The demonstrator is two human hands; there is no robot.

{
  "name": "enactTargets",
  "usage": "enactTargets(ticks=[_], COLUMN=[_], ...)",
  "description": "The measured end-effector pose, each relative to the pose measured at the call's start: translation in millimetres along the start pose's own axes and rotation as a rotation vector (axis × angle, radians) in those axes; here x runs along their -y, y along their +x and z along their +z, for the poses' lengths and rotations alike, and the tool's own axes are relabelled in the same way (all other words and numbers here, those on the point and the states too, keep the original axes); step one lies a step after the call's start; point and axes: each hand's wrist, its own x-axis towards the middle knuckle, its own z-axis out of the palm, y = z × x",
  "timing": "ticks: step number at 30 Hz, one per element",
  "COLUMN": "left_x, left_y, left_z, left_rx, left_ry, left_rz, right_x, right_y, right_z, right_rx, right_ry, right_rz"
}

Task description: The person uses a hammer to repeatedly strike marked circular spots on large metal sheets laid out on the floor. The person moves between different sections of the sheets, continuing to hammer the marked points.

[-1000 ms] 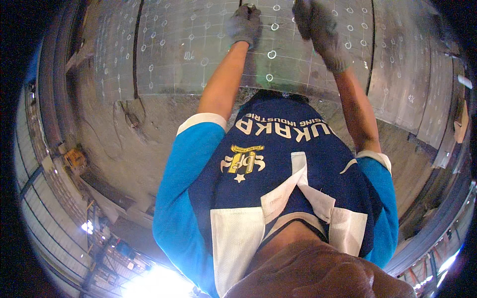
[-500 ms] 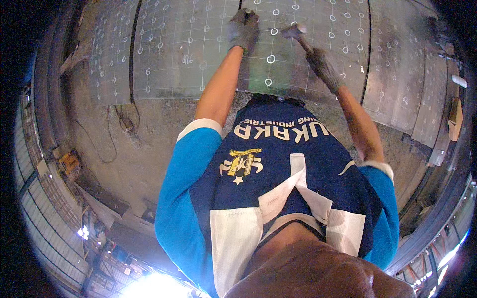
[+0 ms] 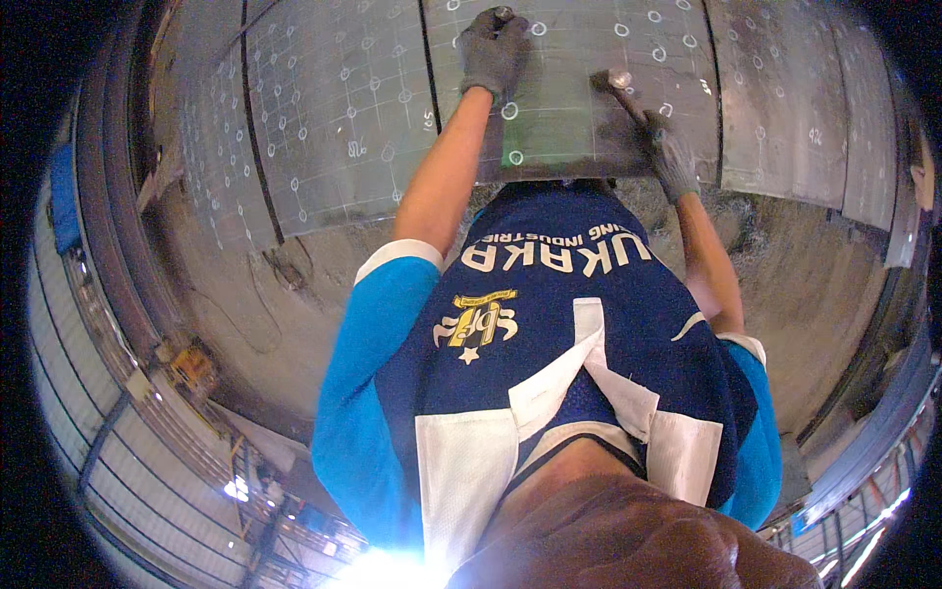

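A wide grey steel plate, ruled with a chalk grid and dotted with small white chalk circles, lies under both gloved hands. More grey steel plates with the same chalk circles lie just beyond the left fingers, to the left, and others lie to the right of the right fingers. Bare dusty concrete floor spreads below the plates, nearer the body than either hand. The person's blue and white short-sleeved shirt fills the lower middle of the view, with both bare forearms reaching up from it.

The right hand, in a grey work glove, has its fingers curled tight around the handle of a dark metal hammer. The hammer head sits above and to the left of those fingers, low over the plate; whether it touches the surface cannot be told.

The left hand, also in a grey glove, is closed around a short dark metal punch, whose top end pokes out just above the fingers. A chalk circle lies just below that hand.
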Motion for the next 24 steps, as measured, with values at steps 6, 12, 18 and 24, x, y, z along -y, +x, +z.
enactTargets(ticks=[6, 12, 18, 24], left_x=[-37, -42, -31, -25], left_y=[14, 9, 10, 6], left_z=[-4, -8, -10, -6], left_rx=[0.215, 0.123, 0.203, 0.135], left_ry=[-0.449, -0.32, -0.144, -0.564], left_rz=[-0.572, -0.513, -0.388, -0.527], right_x=[32, 31, 42, 27], right_y=[16, 13, 11, 5], right_z=[-21, -12, -21, 1], right_rx=[0.122, 0.049, -0.014, 0.019], right_ry=[-0.006, -0.001, 0.019, 0.029], right_rz=[0.129, 0.029, -0.035, -0.026])
